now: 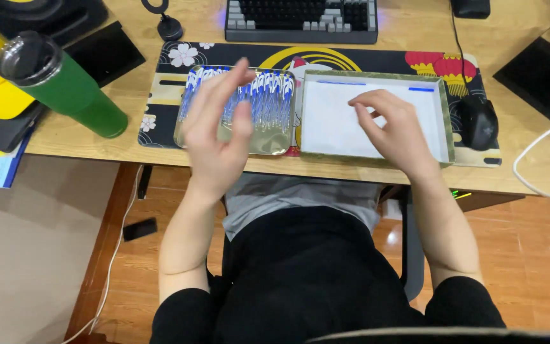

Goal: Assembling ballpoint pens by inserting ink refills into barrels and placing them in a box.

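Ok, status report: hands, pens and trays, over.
Left hand open, blurred, above metal tray of blue pens. Right hand fingers curled over white-lined box. Nothing blocking.

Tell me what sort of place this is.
Most likely a home or office computer desk: a wooden desk with a keyboard, a black mouse on a patterned desk mat, and a green bottle.
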